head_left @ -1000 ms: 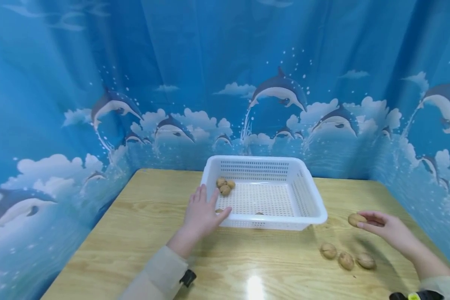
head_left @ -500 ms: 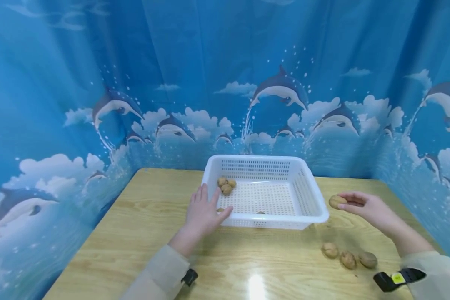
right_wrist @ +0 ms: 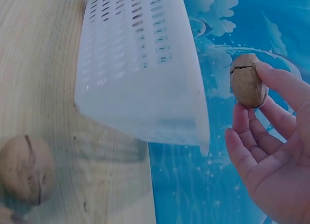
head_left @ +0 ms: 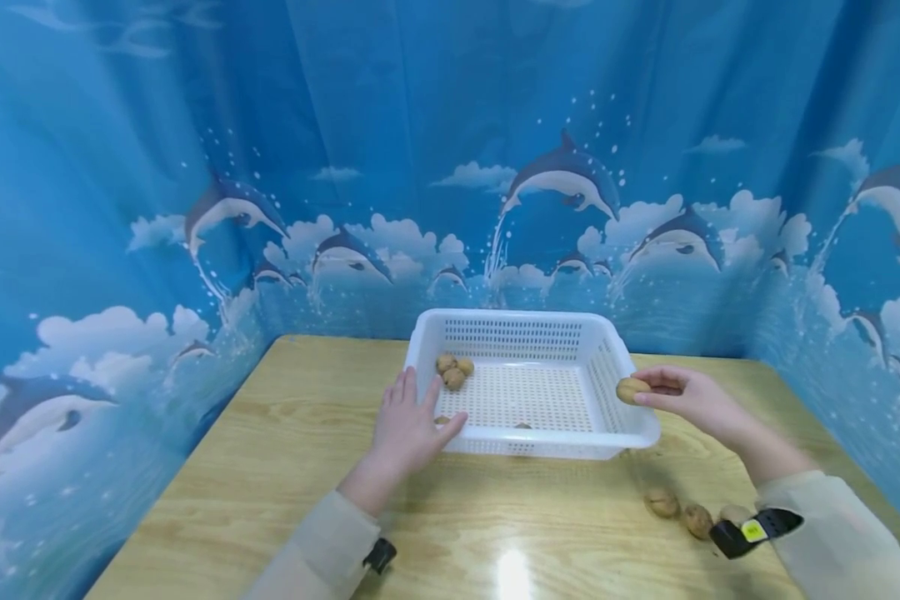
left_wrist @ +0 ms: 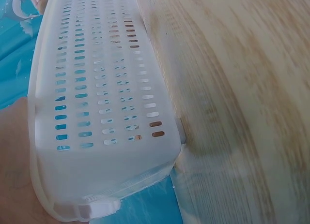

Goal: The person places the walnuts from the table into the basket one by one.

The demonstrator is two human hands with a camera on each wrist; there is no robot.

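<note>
Between thumb and fingertips my right hand [head_left: 693, 402] pinches a walnut [head_left: 633, 390], held over the right rim of a white perforated plastic basket [head_left: 525, 442]. A dark crack shows across this walnut [right_wrist: 246, 81] in the right wrist view. My left hand [head_left: 411, 425] lies with spread, straight fingers on the basket's left front corner, thumb over the front rim. Inside the basket, a small cluster of walnuts [head_left: 453, 379] sits by the left wall. Two more, near the front wall, are mostly hidden by the rim.
Several walnuts [head_left: 697, 521] lie on the wooden table [head_left: 270, 475] to the right, in front of the basket, partly covered by the right wrist's black strap [head_left: 753, 531]. A blue dolphin-print curtain [head_left: 450, 167] stands behind the table and along both sides.
My right hand has carried the walnut left and away from me, from above the table's right side to the basket's right rim. The left hand stays in place.
</note>
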